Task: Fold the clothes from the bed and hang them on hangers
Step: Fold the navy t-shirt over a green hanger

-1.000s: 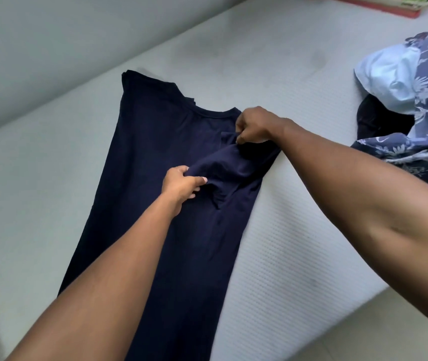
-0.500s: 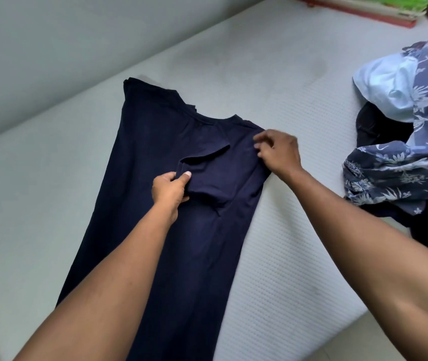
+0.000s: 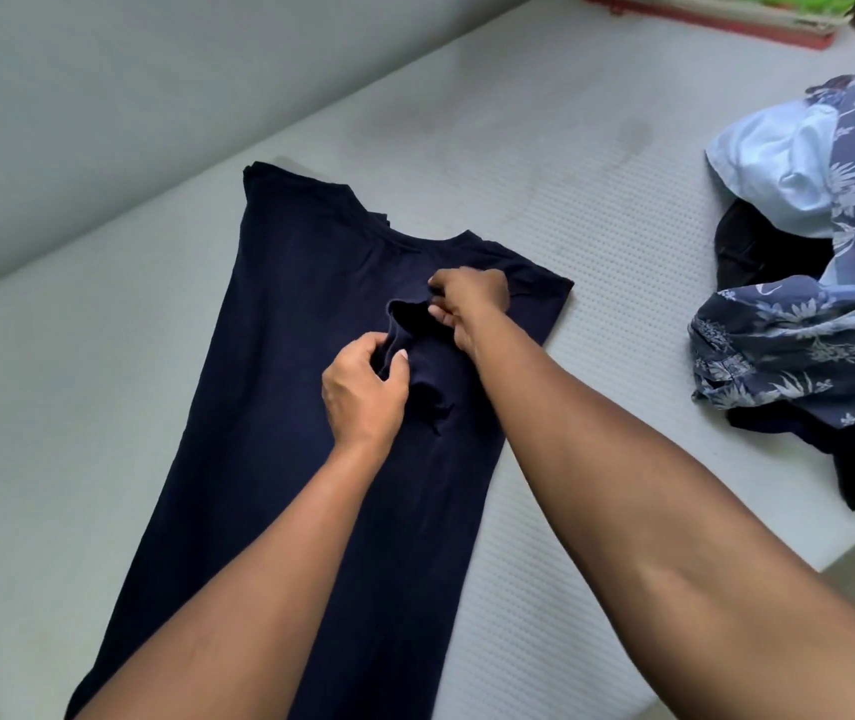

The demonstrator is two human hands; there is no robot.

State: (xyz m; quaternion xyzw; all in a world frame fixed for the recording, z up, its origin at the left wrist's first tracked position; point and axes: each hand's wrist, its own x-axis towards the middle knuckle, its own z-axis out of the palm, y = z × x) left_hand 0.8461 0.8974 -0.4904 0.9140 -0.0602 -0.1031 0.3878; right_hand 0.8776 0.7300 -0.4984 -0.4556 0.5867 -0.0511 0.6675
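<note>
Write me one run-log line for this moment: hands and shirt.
phase: folding sleeve | left hand: pinches sleeve | right hand: pinches sleeve | navy T-shirt: flat on bed | clothes pile: at right

A pale grey wall (image 3: 103, 85) lines the left, and a red-and-green flat stack (image 3: 716, 14) sits top right.

Navy T-shirt (image 3: 269, 407): 1. Hands: 2, one left hand (image 3: 363, 392) and one right hand (image 3: 472, 304). Mattress (image 3: 544, 174): 1. Clothes in the pile: at least 3. That is 1 blue floral shirt (image 3: 804, 345), 1 pale blue garment (image 3: 773, 168) and 1 black garment (image 3: 768, 252). Can't tell if the dark cloth lower down is a fourth. Red-edged flat item (image 3: 726, 23): 1, cut off.
</note>
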